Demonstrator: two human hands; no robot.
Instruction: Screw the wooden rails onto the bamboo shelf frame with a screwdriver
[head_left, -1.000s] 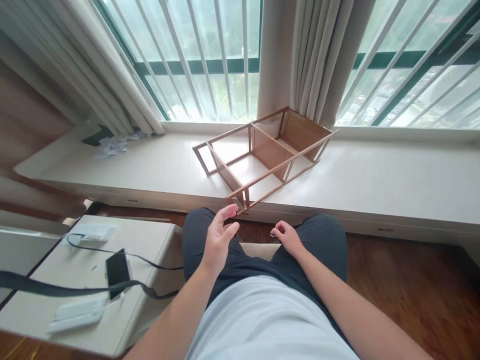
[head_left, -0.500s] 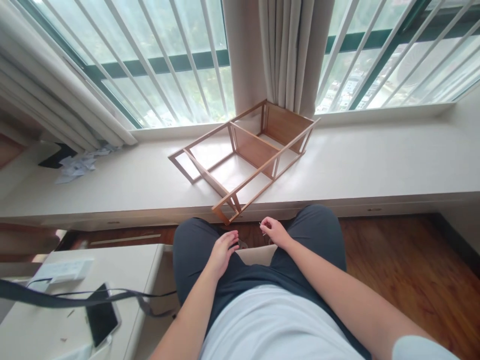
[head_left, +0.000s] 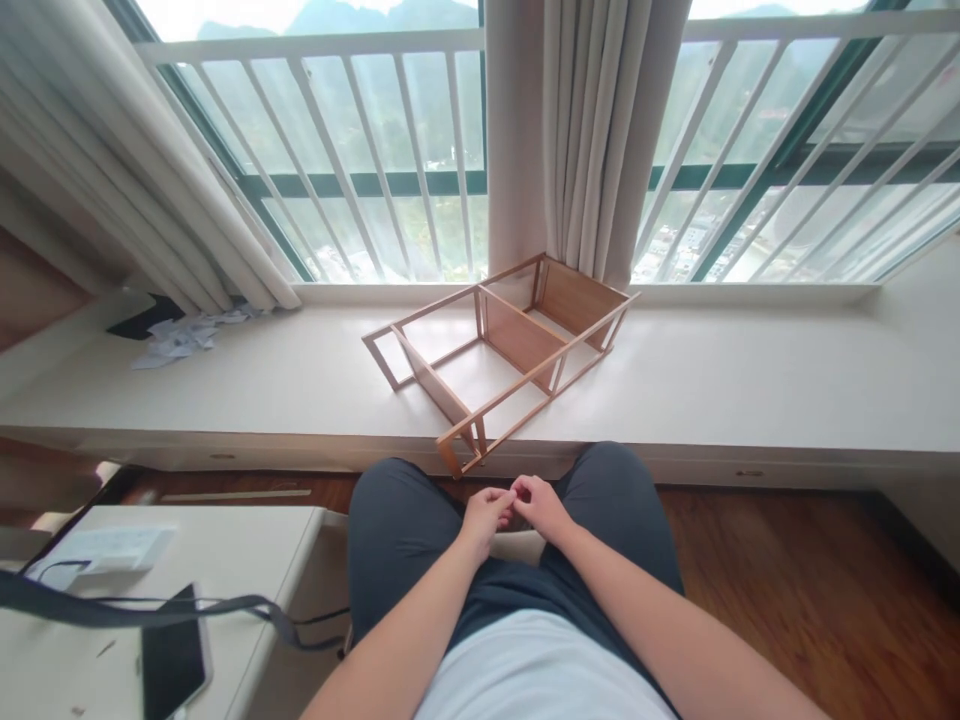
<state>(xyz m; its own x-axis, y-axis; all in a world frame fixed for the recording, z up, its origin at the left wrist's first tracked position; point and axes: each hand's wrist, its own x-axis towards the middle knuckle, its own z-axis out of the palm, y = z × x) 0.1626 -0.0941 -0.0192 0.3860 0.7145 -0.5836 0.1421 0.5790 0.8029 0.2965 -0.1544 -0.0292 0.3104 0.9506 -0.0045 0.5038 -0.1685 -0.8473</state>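
Left hand (head_left: 484, 518), right hand (head_left: 543, 508) brought together since earlier frame, both curled, touching; whether anything is gripped cannot be told. Wooden rack (head_left: 517, 342) laid on white sill (head_left: 735, 370), near end overhanging.

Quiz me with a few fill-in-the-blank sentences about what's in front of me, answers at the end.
The left hand and right hand have their fingertips close ____.
The wooden rack rests on a ledge coloured ____.
The rack shows ____ flat panels.
The dark phone lies on the table to the person's ____.
Missing words: together; white; three; left.
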